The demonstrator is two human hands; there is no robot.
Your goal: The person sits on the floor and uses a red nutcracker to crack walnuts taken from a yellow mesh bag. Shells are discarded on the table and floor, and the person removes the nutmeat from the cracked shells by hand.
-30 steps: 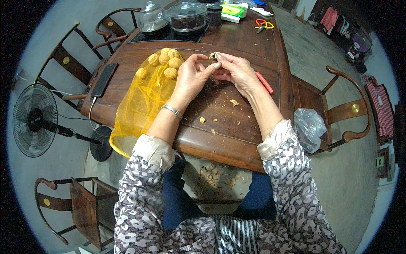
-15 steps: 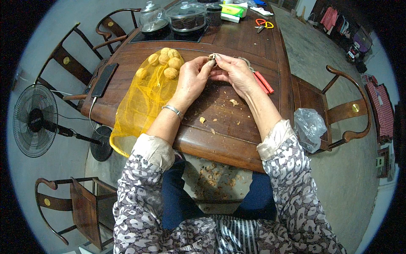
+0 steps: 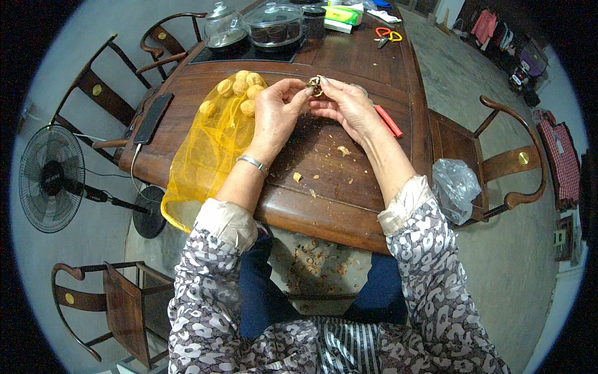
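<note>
Between my fingertips, over the wooden table (image 3: 349, 206), is a cracked walnut (image 3: 316, 86) with broken pale shell and a dark inside. My left hand (image 3: 278, 112) pinches it from one side, thumb against the shell. On the other side my right hand (image 3: 344, 106) grips it with thumb and fingers. Left of my left hand lies a yellow mesh bag (image 3: 215, 149) with several whole walnuts (image 3: 240, 87) at its far end. A tool with red handles (image 3: 389, 121) lies beside my right wrist, its head partly hidden. Shell bits (image 3: 343, 151) are scattered below my hands.
A black phone (image 3: 154, 118) with a white cable lies at the left edge. Glass-lidded pots (image 3: 274, 28), a green tissue pack (image 3: 342, 14) and scissors (image 3: 389, 36) stand or lie farther back. A plastic bag (image 3: 456, 190) hangs by the right chair (image 3: 511, 162). Shells litter the floor.
My hands have shifted slightly and turned the walnut, so more of its broken shell and dark inside shows. My left hand has moved a little to the left, covering part of the mesh bag.
</note>
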